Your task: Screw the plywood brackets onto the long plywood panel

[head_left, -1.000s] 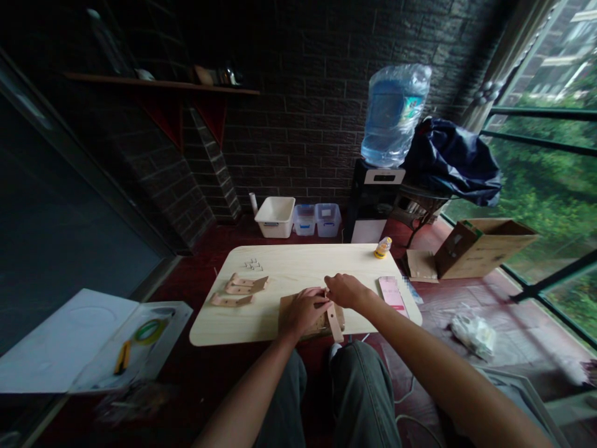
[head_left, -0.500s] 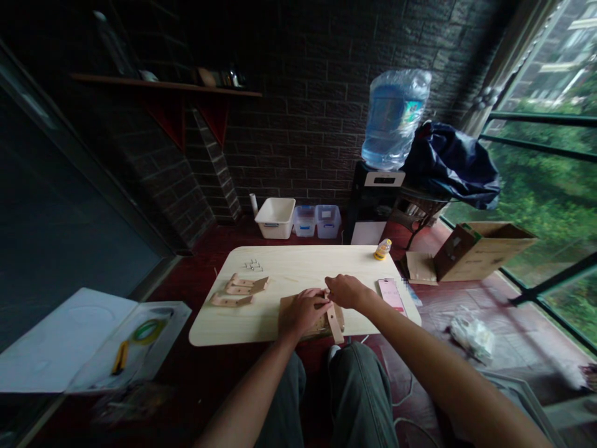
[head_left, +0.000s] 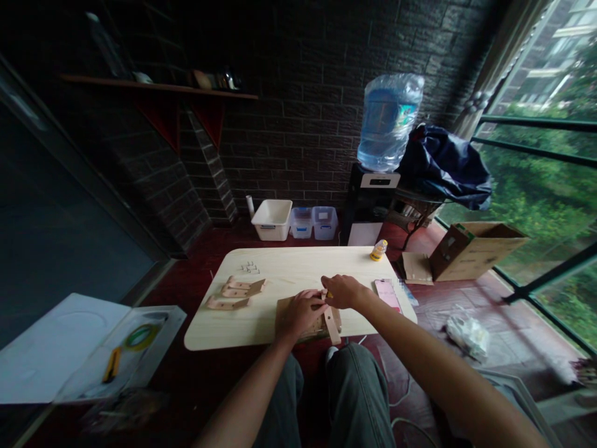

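My right hand point(head_left: 344, 292) is closed around a small tool with a yellow part point(head_left: 329, 294), mostly hidden by the fingers. It works at the upper end of a wooden strip with a hole point(head_left: 332, 326). Beside it, my left hand point(head_left: 303, 312) has its fingertips pressed on the same end of that strip. Under both hands lies a brown cardboard box point(head_left: 282, 313), at the table's front edge. To the left are several bent wooden pieces point(head_left: 255, 288), with several small metal screws or hooks point(head_left: 250, 268) behind them.
On the pale table point(head_left: 298, 263) stand a yellow-capped bottle point(head_left: 379, 250) and a pink-screened phone point(head_left: 387, 294) at right. A white case point(head_left: 163, 323) with a yellow-black tool lies open at left. Plastic bins point(head_left: 272, 219), a water dispenser point(head_left: 368, 205) and a carton point(head_left: 471, 252) stand beyond.
The view has shifted slightly. Both hands stay at the wooden strip's upper end, and the yellow part in my right hand now shows.
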A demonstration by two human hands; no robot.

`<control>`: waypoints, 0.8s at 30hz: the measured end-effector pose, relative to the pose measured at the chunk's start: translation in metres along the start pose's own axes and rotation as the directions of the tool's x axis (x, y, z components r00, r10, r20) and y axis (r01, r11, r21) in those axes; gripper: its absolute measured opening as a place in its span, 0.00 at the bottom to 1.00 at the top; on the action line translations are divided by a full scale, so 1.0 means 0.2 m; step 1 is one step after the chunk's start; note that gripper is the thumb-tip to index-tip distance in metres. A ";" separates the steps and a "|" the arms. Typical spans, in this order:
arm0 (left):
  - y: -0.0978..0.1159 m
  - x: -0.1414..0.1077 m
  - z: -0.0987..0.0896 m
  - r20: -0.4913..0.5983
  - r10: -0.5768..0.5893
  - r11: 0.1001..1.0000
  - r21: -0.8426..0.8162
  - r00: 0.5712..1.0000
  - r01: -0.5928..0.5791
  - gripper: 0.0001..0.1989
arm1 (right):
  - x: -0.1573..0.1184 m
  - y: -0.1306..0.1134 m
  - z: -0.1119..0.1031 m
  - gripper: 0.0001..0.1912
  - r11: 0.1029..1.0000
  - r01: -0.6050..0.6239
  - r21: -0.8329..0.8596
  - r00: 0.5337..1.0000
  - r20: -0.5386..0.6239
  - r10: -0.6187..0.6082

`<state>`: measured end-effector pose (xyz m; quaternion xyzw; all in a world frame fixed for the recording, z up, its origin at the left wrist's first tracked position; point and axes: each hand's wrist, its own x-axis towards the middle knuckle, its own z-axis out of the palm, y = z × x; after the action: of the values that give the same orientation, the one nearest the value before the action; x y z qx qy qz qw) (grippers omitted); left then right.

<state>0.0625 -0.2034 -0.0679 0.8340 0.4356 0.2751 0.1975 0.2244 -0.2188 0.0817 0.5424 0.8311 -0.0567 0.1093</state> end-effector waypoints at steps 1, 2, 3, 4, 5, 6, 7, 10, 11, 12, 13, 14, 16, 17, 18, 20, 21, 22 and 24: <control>0.00 0.00 0.00 0.001 -0.005 1.000 0.000 1.000 0.005 0.06 | 0.00 0.00 0.00 0.17 1.000 0.026 -0.011 1.000 0.001 -0.026; 0.01 0.00 0.00 0.002 -0.011 1.000 -0.002 1.000 0.011 0.06 | 0.00 0.00 0.01 0.16 0.999 0.047 -0.026 0.999 0.003 -0.047; 0.01 0.00 -0.01 0.003 -0.016 1.000 -0.005 1.000 0.016 0.06 | 0.00 0.00 0.01 0.15 0.997 0.063 -0.043 0.998 0.003 -0.063; 0.01 0.00 -0.01 0.005 -0.019 1.000 -0.010 1.000 0.019 0.06 | 0.01 0.00 0.02 0.15 0.996 0.071 -0.059 0.997 0.003 -0.071; 0.01 0.00 -0.01 0.007 -0.020 1.000 -0.014 1.000 0.020 0.06 | 0.01 -0.01 0.03 0.14 0.995 0.074 -0.073 0.997 0.000 -0.075; 0.01 -0.01 -0.01 0.009 -0.020 1.000 -0.017 1.000 0.020 0.06 | 0.02 -0.01 0.04 0.14 0.993 0.075 -0.086 0.997 -0.002 -0.075; 0.01 -0.01 -0.01 0.007 -0.019 1.000 -0.019 1.000 0.019 0.06 | 0.02 -0.02 0.05 0.14 0.992 0.076 -0.098 0.997 -0.006 -0.077; 0.01 -0.01 -0.01 -0.006 -0.021 1.000 -0.020 1.000 0.021 0.06 | 0.02 -0.03 0.07 0.13 0.987 0.094 -0.131 0.995 -0.009 -0.096; 0.01 -0.01 -0.01 -0.011 -0.024 1.000 -0.019 1.000 0.024 0.05 | 0.02 -0.03 0.07 0.13 0.985 0.104 -0.140 0.994 -0.006 -0.106; 0.01 0.00 -0.01 -0.015 -0.030 0.999 -0.018 0.999 0.030 0.05 | 0.02 -0.03 0.08 0.12 0.982 0.113 -0.148 0.993 -0.003 -0.115; 0.01 0.00 -0.01 -0.017 -0.036 0.999 -0.018 0.999 0.036 0.05 | 0.01 -0.03 0.08 0.12 0.981 0.119 -0.155 0.993 -0.001 -0.121; 0.01 0.00 -0.01 -0.015 -0.041 0.999 -0.019 0.999 0.041 0.05 | 0.01 -0.03 0.08 0.12 0.980 0.121 -0.158 0.992 -0.001 -0.122; 0.02 0.00 -0.02 -0.002 -0.041 0.999 -0.026 0.999 0.041 0.05 | 0.01 -0.02 0.08 0.13 0.980 0.121 -0.159 0.992 -0.007 -0.123; 0.02 0.00 -0.02 0.008 -0.039 0.999 -0.031 0.999 0.039 0.06 | 0.01 -0.02 0.08 0.13 0.979 0.125 -0.160 0.992 -0.008 -0.128; 0.02 0.00 -0.03 0.016 -0.036 0.999 -0.034 0.999 0.036 0.07 | 0.01 -0.01 0.08 0.13 0.978 0.133 -0.161 0.991 -0.005 -0.135; 0.02 0.00 -0.03 0.022 -0.033 0.999 -0.033 0.999 0.033 0.08 | 0.01 0.00 0.08 0.12 0.975 0.151 -0.164 0.988 0.009 -0.152; 0.02 0.00 -0.03 0.020 -0.032 0.999 -0.029 0.999 0.033 0.08 | 0.01 0.00 0.08 0.12 0.975 0.153 -0.162 0.988 0.015 -0.153; 0.02 0.00 -0.03 0.018 -0.030 0.999 -0.022 0.999 0.030 0.08 | 0.01 0.01 0.08 0.12 0.977 0.146 -0.155 0.989 0.019 -0.144; 0.01 0.00 -0.02 0.014 -0.025 1.000 -0.010 1.000 0.025 0.08 | 0.01 0.02 0.09 0.12 0.984 0.116 -0.134 0.993 0.019 -0.115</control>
<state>0.0613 -0.2051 -0.0631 0.8294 0.4431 0.2689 0.2084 0.2294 -0.2193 0.0643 0.4843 0.8624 -0.0097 0.1469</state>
